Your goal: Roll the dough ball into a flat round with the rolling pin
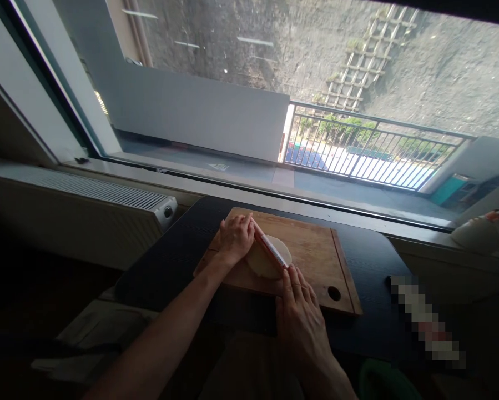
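A wooden rolling pin (270, 245) lies slantwise across a round, flat sheet of pale dough (257, 265) on a wooden cutting board (311, 244). At the pin's far left end is my left hand (236, 238), its fingers closed over the tip. My right hand (301, 300) rests on the near end, with fairly straight fingers pressed together on the pin; its palm hangs over the board's front edge. Part of the dough is hidden under the pin and my left hand.
The board, with a round hole (333, 293) at its right corner, lies on a dark table (166, 266). A blurred-out strip-shaped item (426, 322) is at the right. A white radiator (107, 194) stands left, and a large window (232, 111) rises behind the table. Something green (384, 380) shows below right.
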`<state>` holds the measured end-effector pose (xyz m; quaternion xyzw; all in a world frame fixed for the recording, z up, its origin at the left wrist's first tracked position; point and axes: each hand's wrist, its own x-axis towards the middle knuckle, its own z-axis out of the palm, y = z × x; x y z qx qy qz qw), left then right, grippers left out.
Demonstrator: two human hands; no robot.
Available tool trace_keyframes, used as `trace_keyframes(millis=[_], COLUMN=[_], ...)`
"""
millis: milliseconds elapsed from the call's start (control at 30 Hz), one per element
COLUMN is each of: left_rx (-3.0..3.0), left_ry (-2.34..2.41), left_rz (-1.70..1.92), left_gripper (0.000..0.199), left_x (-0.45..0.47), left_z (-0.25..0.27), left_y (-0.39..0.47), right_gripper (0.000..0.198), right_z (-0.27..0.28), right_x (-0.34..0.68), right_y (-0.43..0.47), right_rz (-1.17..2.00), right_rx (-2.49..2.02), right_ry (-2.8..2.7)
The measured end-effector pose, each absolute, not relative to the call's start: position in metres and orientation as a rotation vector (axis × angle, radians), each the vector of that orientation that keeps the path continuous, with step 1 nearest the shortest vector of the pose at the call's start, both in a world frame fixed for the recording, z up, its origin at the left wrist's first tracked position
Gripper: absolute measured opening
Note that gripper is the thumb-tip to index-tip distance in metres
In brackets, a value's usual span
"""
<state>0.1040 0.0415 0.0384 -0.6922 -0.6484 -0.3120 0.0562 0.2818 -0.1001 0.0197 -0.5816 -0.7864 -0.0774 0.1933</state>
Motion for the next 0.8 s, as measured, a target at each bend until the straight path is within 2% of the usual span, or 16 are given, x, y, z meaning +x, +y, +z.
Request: trace_keyframes(millis=[167,367,500,633,800], left_rx=[-2.393,-2.434,-2.434,-2.509,-2.473], left_ry=[-1.719,-1.981,-2.035,-1.921,-1.969], left_rz=[-0.822,-0.686,-0.622,-0.678,-0.682], left_gripper=[0.039,0.044,0.056,0.052,0.05], left_x=[0.138,0.183,0.215,0.201,0.168], left_z=[0.043,0.041,0.041,0.036,0.035], left_y=[0.044,0.049,0.031,0.017,0.013], right_gripper=[0.048,0.052,0.047,0.043,0.042], right_z=[0.021,-0.004,0.007,0.02,0.005], right_x=[0.31,0.307,0.315,0.367,0.41], right_y=[-0.083,-0.111,-0.126,-0.107,-0.071], right_rz=[-0.089,-0.182,-0.062,-0.014,-0.067], right_rx=[-1.684,-1.553,-1.558,-1.632,-1.735], right_ry=[-2.182,-2.119,-2.127,-1.975,-1.805])
